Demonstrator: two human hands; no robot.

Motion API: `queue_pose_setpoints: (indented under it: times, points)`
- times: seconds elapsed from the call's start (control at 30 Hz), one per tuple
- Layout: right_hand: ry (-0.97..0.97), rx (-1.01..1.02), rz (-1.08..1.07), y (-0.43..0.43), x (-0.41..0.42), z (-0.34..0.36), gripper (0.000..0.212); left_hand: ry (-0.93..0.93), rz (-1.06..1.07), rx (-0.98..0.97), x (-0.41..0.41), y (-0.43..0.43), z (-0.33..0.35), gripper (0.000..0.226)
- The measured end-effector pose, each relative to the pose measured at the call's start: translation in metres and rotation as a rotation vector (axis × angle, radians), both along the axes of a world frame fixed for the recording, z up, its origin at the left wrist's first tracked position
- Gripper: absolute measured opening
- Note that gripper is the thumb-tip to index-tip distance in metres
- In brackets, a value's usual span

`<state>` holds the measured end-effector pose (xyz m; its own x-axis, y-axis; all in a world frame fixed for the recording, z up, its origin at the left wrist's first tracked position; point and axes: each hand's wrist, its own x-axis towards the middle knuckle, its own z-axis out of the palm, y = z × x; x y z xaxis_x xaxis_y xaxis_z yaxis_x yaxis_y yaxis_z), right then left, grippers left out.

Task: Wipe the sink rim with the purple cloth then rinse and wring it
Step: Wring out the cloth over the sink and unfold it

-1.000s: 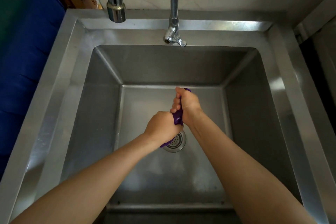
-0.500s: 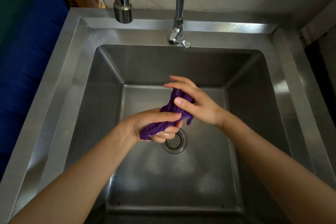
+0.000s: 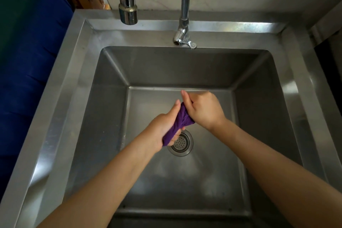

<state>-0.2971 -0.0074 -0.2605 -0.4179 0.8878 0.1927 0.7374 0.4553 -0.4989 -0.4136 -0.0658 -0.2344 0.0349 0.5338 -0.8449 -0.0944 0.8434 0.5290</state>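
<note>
You are at the wringing step: your left hand [image 3: 162, 127] and right hand [image 3: 205, 111] each grip one end of the twisted cloth [image 3: 180, 123], held just above the drain [image 3: 180, 142]. Next, likely twist harder in opposite directions, staying over the drain.
</note>
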Motion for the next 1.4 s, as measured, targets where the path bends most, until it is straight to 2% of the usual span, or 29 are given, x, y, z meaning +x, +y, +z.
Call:
queue_pose_setpoints:
  times: [0.07,0.1,0.2,0.3,0.4,0.5,0.6,0.67,0.73,0.77,0.83,0.87,0.9,0.97,1.0,1.07,1.13,1.17,1.2,1.23,1.27,1.33,1.4]
  points:
    - [-0.013,-0.287,-0.037,0.001,-0.004,0.003,0.057,0.254,0.026,0.066,0.005,0.001,-0.005,0.063]
    - [-0.003,-0.436,-0.064,0.001,-0.006,0.005,0.056,0.308,0.063,0.092,0.006,0.001,-0.007,0.06]
    - [0.137,-0.73,-0.169,0.002,-0.013,0.003,0.053,0.315,0.201,0.146,0.005,0.003,-0.009,0.051]
    - [0.38,-1.019,-0.309,-0.003,-0.017,0.0,0.046,0.267,0.311,0.153,0.006,0.009,-0.007,0.048]
    - [0.499,-1.143,-0.382,-0.008,-0.02,0.0,0.034,0.28,0.341,0.159,0.006,0.01,-0.008,0.047]
    - [0.575,-1.27,-0.401,-0.009,-0.021,0.0,0.029,0.463,0.29,0.297,0.006,0.01,-0.014,0.055]
    - [0.586,-1.372,-0.392,-0.008,-0.02,0.001,0.033,0.685,0.116,0.508,0.003,0.005,-0.016,0.061]
    - [0.549,-1.344,-0.371,-0.008,-0.016,-0.003,0.034,0.742,-0.058,0.605,-0.004,0.002,-0.019,0.063]
    - [0.474,-1.34,-0.295,-0.004,-0.008,-0.003,0.038,0.673,-0.263,0.576,-0.014,-0.001,-0.021,0.059]
    - [0.449,-1.357,-0.234,-0.002,-0.002,-0.001,0.039,0.583,-0.339,0.511,-0.019,-0.002,-0.021,0.055]
    - [0.469,-1.369,-0.043,0.004,0.014,0.002,0.037,0.311,-0.354,0.345,-0.03,-0.007,-0.017,0.036]
    - [0.481,-1.341,0.069,0.006,0.022,0.004,0.041,0.182,-0.324,0.261,-0.036,-0.009,-0.015,0.026]
    - [0.451,-1.272,0.185,0.005,0.028,0.006,0.058,0.072,-0.294,0.188,-0.041,-0.01,-0.014,0.022]
    - [0.254,-0.999,0.418,-0.001,0.031,0.012,0.093,-0.163,-0.23,0.088,-0.048,-0.009,-0.016,0.025]
    - [0.112,-0.795,0.483,-0.006,0.027,0.014,0.098,-0.281,-0.213,0.046,-0.05,-0.008,-0.017,0.027]
    - [-0.162,-0.403,0.487,-0.012,0.018,0.013,0.089,-0.463,-0.244,-0.021,-0.048,-0.007,-0.017,0.033]
    - [-0.302,-0.112,0.431,-0.012,0.012,0.015,0.065,-0.562,-0.318,-0.038,-0.047,-0.006,-0.013,0.041]
    - [-0.332,-0.009,0.426,-0.012,0.013,0.014,0.049,-0.558,-0.38,-0.031,-0.046,-0.006,-0.009,0.037]
    - [-0.353,0.075,0.437,-0.012,0.013,0.016,0.036,-0.492,-0.468,0.001,-0.044,-0.004,-0.006,0.027]
    - [-0.398,0.139,0.447,-0.012,0.015,0.017,0.03,-0.325,-0.585,0.061,-0.041,-0.002,-0.002,0.02]
    - [-0.45,0.166,0.447,-0.012,0.017,0.017,0.029,-0.058,-0.724,0.15,-0.037,0.0,0.0,0.019]
    - [-0.557,-0.024,0.41,-0.02,0.014,0.024,0.02,0.496,-0.954,0.395,-0.029,0.003,-0.002,0.018]
    - [-0.562,-0.344,0.32,-0.032,0.01,0.025,0.014,0.824,-1.096,0.612,-0.027,0.002,-0.005,0.019]
